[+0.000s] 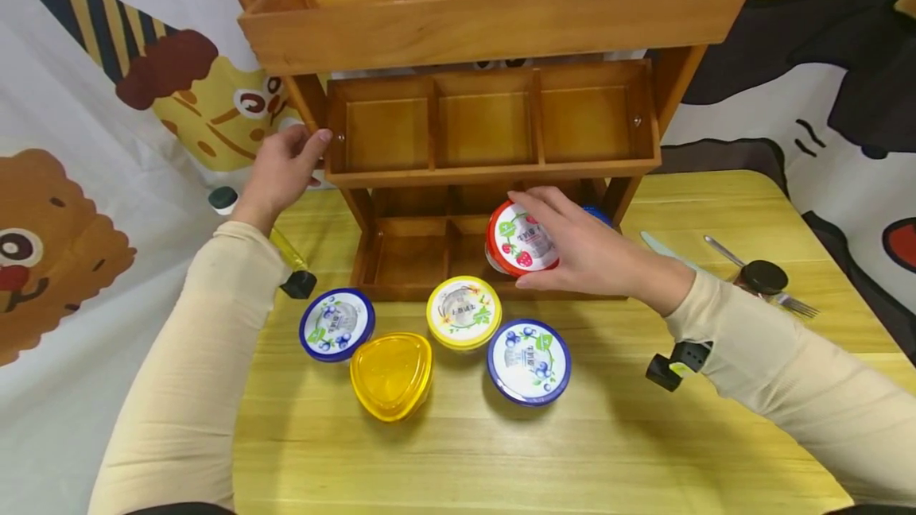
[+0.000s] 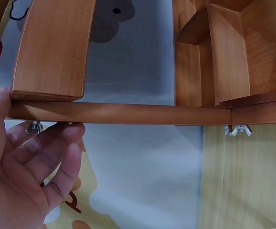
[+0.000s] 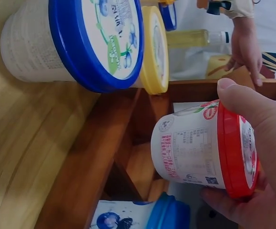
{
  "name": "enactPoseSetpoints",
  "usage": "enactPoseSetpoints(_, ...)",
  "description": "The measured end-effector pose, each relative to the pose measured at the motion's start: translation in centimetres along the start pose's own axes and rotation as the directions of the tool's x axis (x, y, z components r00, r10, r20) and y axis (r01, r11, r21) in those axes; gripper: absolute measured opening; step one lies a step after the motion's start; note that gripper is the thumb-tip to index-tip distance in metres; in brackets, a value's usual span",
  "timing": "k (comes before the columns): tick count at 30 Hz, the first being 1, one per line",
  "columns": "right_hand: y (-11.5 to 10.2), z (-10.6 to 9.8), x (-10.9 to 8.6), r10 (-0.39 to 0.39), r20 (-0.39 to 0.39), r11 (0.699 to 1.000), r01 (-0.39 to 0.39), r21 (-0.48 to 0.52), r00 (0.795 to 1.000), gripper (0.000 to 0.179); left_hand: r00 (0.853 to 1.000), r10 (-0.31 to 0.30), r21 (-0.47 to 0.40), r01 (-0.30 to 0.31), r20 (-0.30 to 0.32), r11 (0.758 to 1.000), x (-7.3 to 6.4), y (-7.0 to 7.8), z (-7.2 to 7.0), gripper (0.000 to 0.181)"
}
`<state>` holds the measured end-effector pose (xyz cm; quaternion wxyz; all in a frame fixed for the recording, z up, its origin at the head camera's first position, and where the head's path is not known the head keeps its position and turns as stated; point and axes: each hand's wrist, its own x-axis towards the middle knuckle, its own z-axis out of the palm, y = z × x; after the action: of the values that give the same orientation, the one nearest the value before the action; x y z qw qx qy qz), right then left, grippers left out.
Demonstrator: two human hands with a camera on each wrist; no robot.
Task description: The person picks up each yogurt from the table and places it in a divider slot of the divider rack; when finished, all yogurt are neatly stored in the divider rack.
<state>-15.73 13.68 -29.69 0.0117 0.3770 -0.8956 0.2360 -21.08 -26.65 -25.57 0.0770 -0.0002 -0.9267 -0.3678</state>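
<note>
My right hand [image 1: 597,245] grips a white tub with a red lid [image 1: 511,237] showing strawberries, its fingers and thumb about the lid. The tub is tilted over the bottom tier of a wooden three-tier shelf [image 1: 494,30]. In the right wrist view, a tub with a bright blue lid [image 3: 168,214] sits in a bottom compartment below it. At the shelf's left side, my left hand [image 1: 279,173] holds the side post [image 2: 128,113], thumb on one side and curled fingers on the other, beside a wing nut [image 2: 34,127].
Before the shelf stand two blueberry tubs with dark blue lids [image 1: 529,362], a yellow-lidded tub [image 1: 463,312] and a yellow triangular container [image 1: 391,376]. On the right lie a knife [image 1: 669,250], a fork [image 1: 797,306] and a dark-lidded jar [image 1: 763,277]. A dark-capped bottle [image 1: 223,199] is behind my left arm.
</note>
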Motion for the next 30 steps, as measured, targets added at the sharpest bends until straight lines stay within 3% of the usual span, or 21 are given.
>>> enactPoseSetpoints(9, 0.5, 1.1, 2.3, -0.036, 0.014, 0.999, 0.036, -0.014, 0.999, 0.101, 1.0, -0.007, 0.004, 0.007, 0.005, 1.0, 0.1, -0.1, 0.0, 0.061)
enactPoseSetpoints(18, 0.5, 2.3, 4.3, 0.09, 0.107, 0.994, -0.096, 0.058, 0.99, 0.1, 1.0, -0.005, 0.005, 0.005, 0.002, 1.0, 0.1, -0.1, 0.1, 0.06)
enactPoseSetpoints(30, 1.1, 4.4, 6.8, 0.187, 0.249, 0.974, -0.213, 0.082, 0.95, 0.103, 1.0, -0.014, -0.011, 0.014, 0.015, 1.0, 0.2, -0.1, 0.1, 0.061)
